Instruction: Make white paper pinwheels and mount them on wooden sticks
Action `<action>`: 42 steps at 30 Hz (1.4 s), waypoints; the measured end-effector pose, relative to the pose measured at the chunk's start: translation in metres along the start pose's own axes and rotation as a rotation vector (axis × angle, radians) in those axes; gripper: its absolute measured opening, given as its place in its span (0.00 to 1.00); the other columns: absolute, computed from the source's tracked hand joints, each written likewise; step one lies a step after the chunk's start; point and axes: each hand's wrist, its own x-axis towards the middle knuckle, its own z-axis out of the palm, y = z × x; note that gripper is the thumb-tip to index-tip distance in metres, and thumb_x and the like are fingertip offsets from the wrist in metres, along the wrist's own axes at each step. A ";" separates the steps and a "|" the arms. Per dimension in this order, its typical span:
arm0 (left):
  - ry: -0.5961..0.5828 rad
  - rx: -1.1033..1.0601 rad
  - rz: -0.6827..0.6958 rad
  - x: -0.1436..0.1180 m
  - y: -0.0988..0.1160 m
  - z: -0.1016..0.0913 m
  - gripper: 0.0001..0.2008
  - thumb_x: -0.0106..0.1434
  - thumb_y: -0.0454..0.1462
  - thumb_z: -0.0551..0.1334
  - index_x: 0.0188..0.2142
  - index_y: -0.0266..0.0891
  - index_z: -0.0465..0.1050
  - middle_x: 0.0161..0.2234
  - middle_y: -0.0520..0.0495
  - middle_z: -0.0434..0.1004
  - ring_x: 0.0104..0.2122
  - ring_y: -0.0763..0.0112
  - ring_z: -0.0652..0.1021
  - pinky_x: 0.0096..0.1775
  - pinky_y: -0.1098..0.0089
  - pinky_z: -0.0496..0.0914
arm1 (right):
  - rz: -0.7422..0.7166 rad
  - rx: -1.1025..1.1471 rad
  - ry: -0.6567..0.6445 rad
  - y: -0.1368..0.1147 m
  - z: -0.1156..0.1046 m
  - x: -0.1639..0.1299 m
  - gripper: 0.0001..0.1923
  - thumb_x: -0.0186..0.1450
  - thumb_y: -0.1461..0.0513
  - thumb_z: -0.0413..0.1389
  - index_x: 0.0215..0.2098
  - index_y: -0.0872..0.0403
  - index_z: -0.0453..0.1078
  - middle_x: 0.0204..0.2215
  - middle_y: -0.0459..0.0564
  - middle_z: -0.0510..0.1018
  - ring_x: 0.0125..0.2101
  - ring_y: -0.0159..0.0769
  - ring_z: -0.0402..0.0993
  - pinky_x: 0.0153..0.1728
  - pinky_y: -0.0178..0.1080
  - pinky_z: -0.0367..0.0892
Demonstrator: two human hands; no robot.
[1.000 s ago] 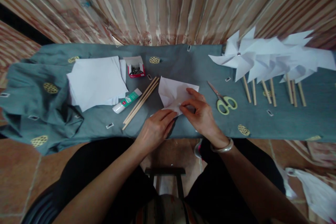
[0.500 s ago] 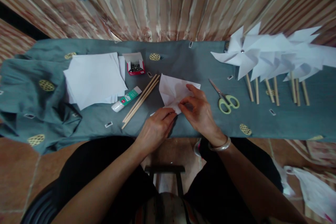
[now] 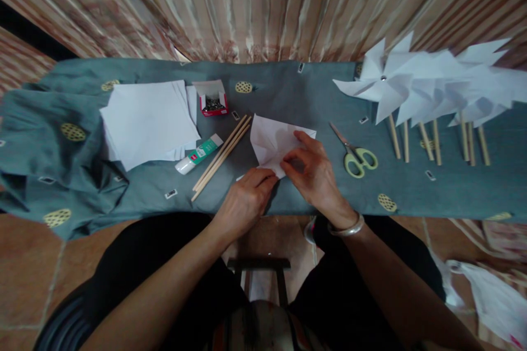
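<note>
A white sheet of paper (image 3: 269, 140), cut and partly folded, lies on the cloth in front of me. My left hand (image 3: 250, 194) has its fingers closed on the paper's near edge. Over the right part of the sheet is my right hand (image 3: 310, 170), its thumb and index finger bent together on the paper and another finger stretched towards the right corner. A silver bangle (image 3: 348, 227) circles the right wrist. Wooden sticks (image 3: 222, 156) lie just left of the paper. Green-handled scissors (image 3: 354, 154) rest to the right. The near part of the sheet is hidden by my fingers.
A stack of white paper (image 3: 150, 123) lies at the left. Near it are a glue tube (image 3: 198, 154) and an open red box (image 3: 213, 103) of small metal pieces. Several white paper pinwheels (image 3: 432, 79) on sticks overlap at the right. A pleated curtain (image 3: 263, 11) hangs behind.
The view has shifted slightly. Both hands stay on the paper in nearly the same pose.
</note>
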 end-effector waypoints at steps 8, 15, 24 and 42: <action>0.006 -0.006 0.021 -0.001 0.001 0.000 0.10 0.67 0.29 0.56 0.46 0.30 0.74 0.43 0.39 0.78 0.42 0.62 0.78 0.44 0.62 0.78 | -0.033 -0.028 -0.003 0.001 0.000 -0.002 0.03 0.63 0.64 0.57 0.34 0.49 0.73 0.58 0.52 0.69 0.58 0.47 0.65 0.58 0.56 0.66; -0.010 -0.007 0.015 -0.002 0.000 0.001 0.10 0.68 0.29 0.56 0.46 0.31 0.73 0.43 0.39 0.77 0.43 0.62 0.78 0.44 0.61 0.78 | -0.052 -0.046 -0.019 0.001 0.000 -0.002 0.05 0.64 0.64 0.55 0.35 0.48 0.73 0.58 0.52 0.68 0.59 0.47 0.64 0.59 0.55 0.66; 0.000 0.007 0.034 -0.002 0.001 0.000 0.10 0.68 0.29 0.56 0.45 0.31 0.73 0.43 0.39 0.78 0.42 0.62 0.78 0.44 0.61 0.79 | -0.035 0.006 -0.017 -0.002 0.001 -0.003 0.05 0.64 0.65 0.56 0.35 0.50 0.73 0.58 0.52 0.68 0.58 0.46 0.65 0.59 0.56 0.65; -0.013 0.015 0.013 0.000 0.001 0.000 0.10 0.68 0.30 0.55 0.44 0.33 0.74 0.42 0.41 0.78 0.42 0.63 0.78 0.44 0.62 0.78 | -0.110 -0.127 -0.062 -0.010 -0.001 -0.006 0.11 0.69 0.63 0.50 0.42 0.46 0.74 0.61 0.47 0.65 0.60 0.46 0.62 0.61 0.53 0.65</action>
